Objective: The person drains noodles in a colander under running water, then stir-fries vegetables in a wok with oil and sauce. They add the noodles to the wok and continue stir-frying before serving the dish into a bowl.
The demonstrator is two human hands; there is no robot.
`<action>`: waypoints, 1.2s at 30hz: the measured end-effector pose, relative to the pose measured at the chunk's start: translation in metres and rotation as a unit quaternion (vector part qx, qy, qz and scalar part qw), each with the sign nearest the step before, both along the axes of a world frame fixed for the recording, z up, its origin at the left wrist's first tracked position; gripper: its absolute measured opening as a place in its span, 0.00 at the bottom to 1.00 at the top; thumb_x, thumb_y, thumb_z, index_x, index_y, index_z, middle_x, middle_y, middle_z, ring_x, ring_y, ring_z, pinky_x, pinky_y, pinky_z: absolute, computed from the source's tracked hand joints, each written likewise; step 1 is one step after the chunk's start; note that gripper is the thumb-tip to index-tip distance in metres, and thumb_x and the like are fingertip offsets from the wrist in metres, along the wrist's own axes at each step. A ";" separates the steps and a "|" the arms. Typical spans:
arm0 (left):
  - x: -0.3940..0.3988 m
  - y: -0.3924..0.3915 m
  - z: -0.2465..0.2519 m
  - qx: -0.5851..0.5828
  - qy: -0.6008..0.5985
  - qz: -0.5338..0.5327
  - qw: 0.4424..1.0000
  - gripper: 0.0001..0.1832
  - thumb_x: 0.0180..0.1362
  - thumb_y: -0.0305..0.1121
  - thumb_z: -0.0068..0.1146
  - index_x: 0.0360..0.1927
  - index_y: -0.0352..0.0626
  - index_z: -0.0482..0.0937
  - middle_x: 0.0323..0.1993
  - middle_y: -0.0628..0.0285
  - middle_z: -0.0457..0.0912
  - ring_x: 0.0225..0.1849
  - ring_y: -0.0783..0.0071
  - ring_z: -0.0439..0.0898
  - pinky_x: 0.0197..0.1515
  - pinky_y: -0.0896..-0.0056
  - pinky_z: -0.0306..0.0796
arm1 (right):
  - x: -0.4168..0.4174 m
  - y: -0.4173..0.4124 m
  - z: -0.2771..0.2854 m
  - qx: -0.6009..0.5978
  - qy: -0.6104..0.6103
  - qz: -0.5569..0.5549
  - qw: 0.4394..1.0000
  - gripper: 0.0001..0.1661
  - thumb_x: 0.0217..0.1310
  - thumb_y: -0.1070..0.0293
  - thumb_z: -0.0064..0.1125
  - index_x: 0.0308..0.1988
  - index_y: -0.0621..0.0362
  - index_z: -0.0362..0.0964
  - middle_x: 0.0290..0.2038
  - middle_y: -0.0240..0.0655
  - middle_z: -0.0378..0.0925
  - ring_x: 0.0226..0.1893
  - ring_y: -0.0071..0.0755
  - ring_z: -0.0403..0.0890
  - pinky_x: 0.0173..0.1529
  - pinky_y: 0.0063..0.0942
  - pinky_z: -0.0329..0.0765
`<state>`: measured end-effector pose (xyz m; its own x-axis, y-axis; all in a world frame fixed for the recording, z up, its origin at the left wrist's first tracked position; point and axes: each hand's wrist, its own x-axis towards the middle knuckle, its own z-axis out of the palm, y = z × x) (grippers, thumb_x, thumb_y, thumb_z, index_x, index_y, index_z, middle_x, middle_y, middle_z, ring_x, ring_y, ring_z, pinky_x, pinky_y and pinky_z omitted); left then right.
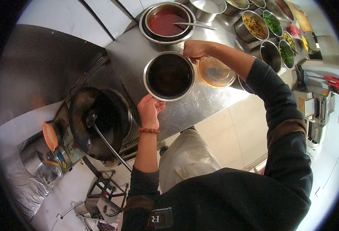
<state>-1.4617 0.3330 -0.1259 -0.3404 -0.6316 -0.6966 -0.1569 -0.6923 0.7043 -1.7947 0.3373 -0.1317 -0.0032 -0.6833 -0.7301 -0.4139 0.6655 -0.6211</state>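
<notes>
A round steel pot (169, 75) of dark liquid is between my hands over the steel counter. My left hand (151, 108), with a beaded bracelet at the wrist, grips its near rim. My right hand (195, 51) has its fingers curled at the upper right of the rim; the fingertips are partly hidden. Beside it on the right, partly under my forearm, lies a round, clear lid or container (216, 72) stained with orange oil. Beyond the pot, a bowl of red sauce (167, 21) sits in a larger basin with a ladle in it.
A blackened wok (100, 124) with a long-handled ladle (111, 148) is on the stove at left. Several steel containers, among them one of chopped greens (272, 23) and one of brownish food (255, 25), line the counter's far right. An orange strainer (50, 136) is at far left.
</notes>
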 end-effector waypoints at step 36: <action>-0.070 0.041 -0.026 0.088 0.105 -0.067 0.988 0.05 0.64 0.29 0.55 0.40 0.41 0.79 0.42 0.56 0.86 0.43 0.67 0.85 0.42 0.70 0.76 | 0.060 0.205 0.006 -0.146 0.265 0.022 0.953 0.13 0.59 0.73 0.51 0.41 0.63 0.79 0.40 0.55 0.82 0.42 0.62 0.82 0.48 0.51 0.80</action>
